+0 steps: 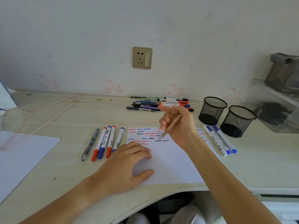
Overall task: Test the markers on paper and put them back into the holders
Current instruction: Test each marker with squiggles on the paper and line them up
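Observation:
A white paper sheet [171,165] lies on the desk, with rows of red, blue and black squiggles across its top. My left hand [124,165] rests flat on the sheet's left edge. My right hand [179,125] grips a thin tan pen [171,126], tip down just above the squiggles, forefinger stretched out. Several tested markers and a black pen [103,143] lie in a row left of the sheet. Three white markers with blue caps [220,139] lie to its right. A pile of markers and pens [155,104] sits at the back. Two black mesh holders [212,110] [237,121] stand empty at the right.
A second white sheet [21,157] lies at the left desk edge, under a pink wire hanger [40,110]. A pencil-like stick [88,100] lies near the wall. A clear plastic shelf [278,110] stands at the far right. A wall socket [142,57] is above the desk.

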